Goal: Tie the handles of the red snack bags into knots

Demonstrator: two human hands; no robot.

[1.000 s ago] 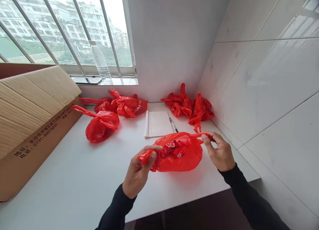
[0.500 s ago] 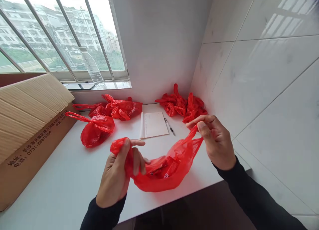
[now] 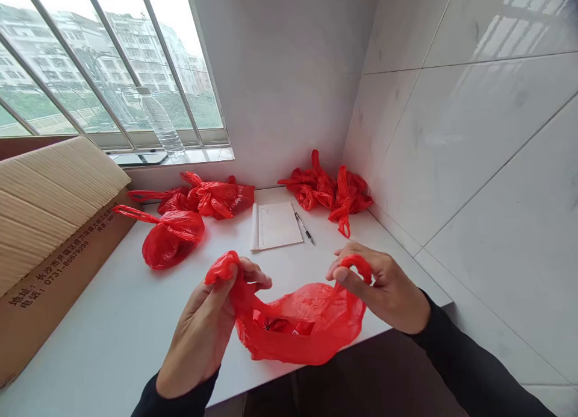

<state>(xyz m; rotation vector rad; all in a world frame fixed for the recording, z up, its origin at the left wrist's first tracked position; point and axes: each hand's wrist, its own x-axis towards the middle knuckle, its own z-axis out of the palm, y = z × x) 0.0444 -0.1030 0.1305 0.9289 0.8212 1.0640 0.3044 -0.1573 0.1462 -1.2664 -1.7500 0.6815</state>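
I hold a red plastic bag (image 3: 300,326) by its two handles over the front edge of the white table (image 3: 112,320). My left hand (image 3: 205,326) is closed on the left handle. My right hand (image 3: 383,287) pinches the right handle, which loops over its fingers. The bag sags between them and small red packets show inside it.
Filled red bags (image 3: 169,239) lie at the left, with more (image 3: 217,197) behind and a knotted pile (image 3: 327,191) in the far right corner. A notebook (image 3: 276,225) and pen (image 3: 304,228) lie mid-table. A cardboard box (image 3: 49,224) stands at the left. A water bottle (image 3: 160,125) is on the sill.
The bag was lifted off the table and now hangs lower, near the front edge. My right hand dropped and its handle looped round the fingers.
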